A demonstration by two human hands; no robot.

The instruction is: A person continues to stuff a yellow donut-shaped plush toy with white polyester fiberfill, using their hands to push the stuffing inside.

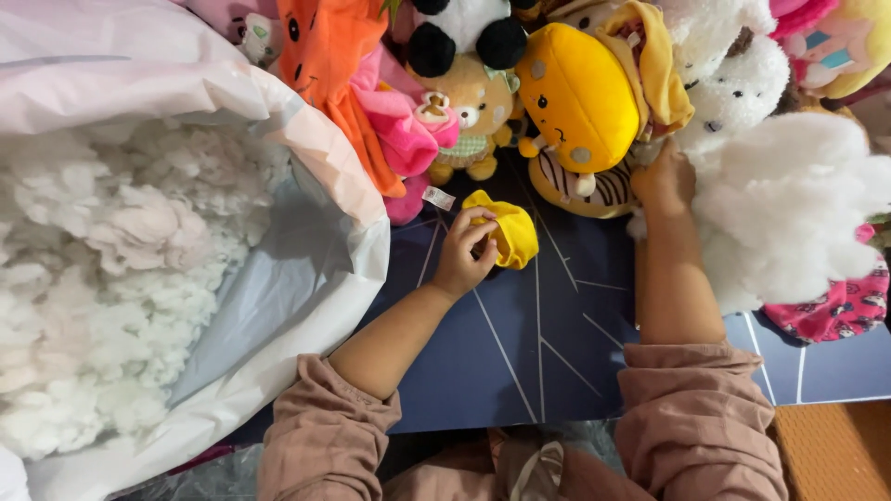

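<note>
Head view, looking down at two bare hands over a dark blue mat with thin pale lines (520, 362). The left hand (464, 255) is curled around a small, limp yellow fabric plush skin (506, 237), the fingertips (478, 223) pinching its near edge; the skin lies crumpled on the mat, bunched into a rounded fold and unfilled, just beyond the fingers. A small white sewn-in label (438, 198) lies just past the thumb side of this grip. The right hand (664, 181) is pressed into a large mound of loose white fibre stuffing (789, 209), fingers buried in the fluff, so whether they are closed on a tuft cannot be told. Beyond both hands stands a row of finished plush toys: a round yellow one with a small stitched face (575, 93), directly past the right hand, and an orange one (329, 56) further past the left. Outward of the left forearm, a big white plastic bag (306, 278) gapes open, full of the same white stuffing (102, 278). Both sleeves are dusty pink.
</note>
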